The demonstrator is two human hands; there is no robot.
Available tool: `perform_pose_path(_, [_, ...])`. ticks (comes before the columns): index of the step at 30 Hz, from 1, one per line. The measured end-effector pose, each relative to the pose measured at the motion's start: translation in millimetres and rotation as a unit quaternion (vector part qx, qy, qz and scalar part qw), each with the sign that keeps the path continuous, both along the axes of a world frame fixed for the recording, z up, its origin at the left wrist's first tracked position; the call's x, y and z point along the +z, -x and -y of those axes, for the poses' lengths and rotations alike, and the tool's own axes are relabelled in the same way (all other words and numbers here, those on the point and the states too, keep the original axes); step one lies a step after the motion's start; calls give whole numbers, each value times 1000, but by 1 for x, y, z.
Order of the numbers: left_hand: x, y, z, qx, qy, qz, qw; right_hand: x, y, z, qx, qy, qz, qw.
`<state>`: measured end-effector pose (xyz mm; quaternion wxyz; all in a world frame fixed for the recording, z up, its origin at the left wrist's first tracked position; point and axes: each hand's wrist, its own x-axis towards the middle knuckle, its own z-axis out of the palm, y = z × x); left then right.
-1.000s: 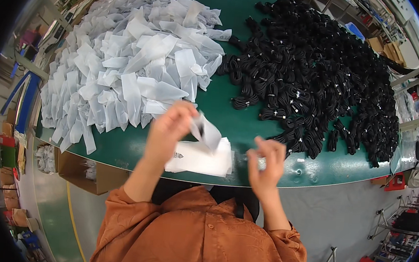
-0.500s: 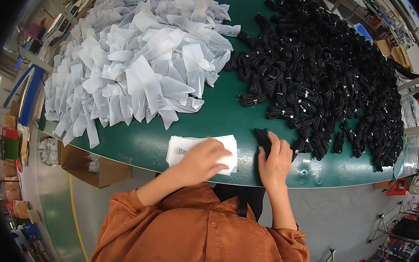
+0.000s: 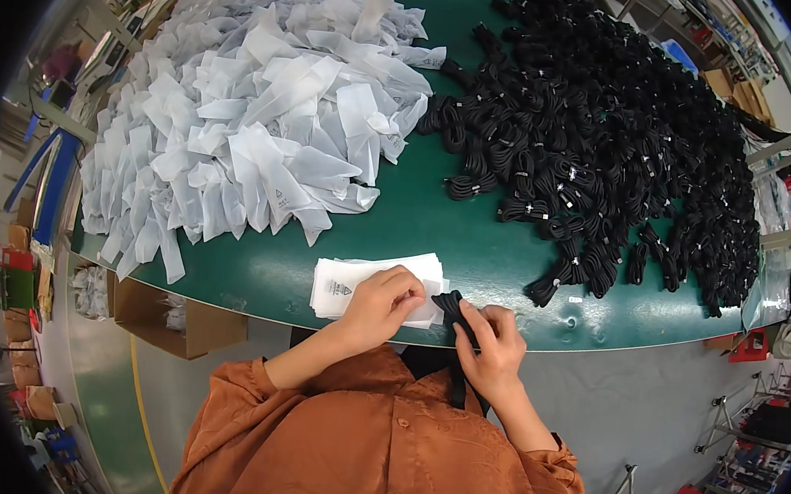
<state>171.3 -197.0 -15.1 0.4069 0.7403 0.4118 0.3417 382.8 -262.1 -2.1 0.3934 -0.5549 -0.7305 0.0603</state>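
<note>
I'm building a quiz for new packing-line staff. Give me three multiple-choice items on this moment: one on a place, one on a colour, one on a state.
1. Where does the big heap of white bags lie on the green table?
A. the person's left side
B. the person's right side
C. under the table

2. What colour are the bundled cables piled on the table?
A. red
B. black
C. yellow

3. What is the right hand doing?
A. resting flat and empty
B. holding a black cable bundle at the table edge
C. lifting a cardboard box

Answers:
1. A, the heap fills the left half of the tabletop.
2. B, every bundle in the pile is black.
3. B, its fingers close on the bundle beside the left hand, which rests on the small stack of bags.
</note>
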Motion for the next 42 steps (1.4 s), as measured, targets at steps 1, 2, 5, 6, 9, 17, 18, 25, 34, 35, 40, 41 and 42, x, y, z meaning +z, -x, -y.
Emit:
perform_pose_path(1, [0,-1,0,2,3,4,1000,-1,0,0,6,3,5,1000])
perform_pose_path(2, [1,-1,0,3,2,4,1000,-2,1,0,12,6,9,1000])
perform_pose_path(5, [2,-1,1,11,8,31,999,-5,-3,-3,50,0,26,998])
perform_pose_path(6, [2,0,1,-3,-2,45,999,-3,-5,-6,51,1,26,998])
perform_pose_path(9, [4,2,0,-50,-56,34,997,1,-8,-11,138,-17,55,989])
perform_pose_path(17, [27,0,-2,-122,-184,-34,975,-13,7,-4,91,270,-415,864])
perform_pose_path(18, [30,1,-5,-102,-175,-27,979,-11,6,-7,133,155,-298,932])
perform_pose_path(25, [53,34,-38,31,-23,154,987,13,-11,-27,-14,-34,-123,992])
perform_pose_path(34, [67,110,-140,414,-315,26,853,-10,-61,-20,-323,202,38,924])
perform_pose_path(35, [66,103,-135,410,-313,29,856,-12,-60,-18,-305,182,51,933])
perform_pose_path(40, [40,39,-32,30,-171,-56,983,-3,-52,-17,-233,173,102,952])
perform_pose_path(41, [27,23,-21,-13,-172,-57,983,0,-46,-21,-230,169,93,954])
perform_pose_path(42, [14,13,-12,-54,-171,-59,982,0,-44,-22,-227,167,83,956])
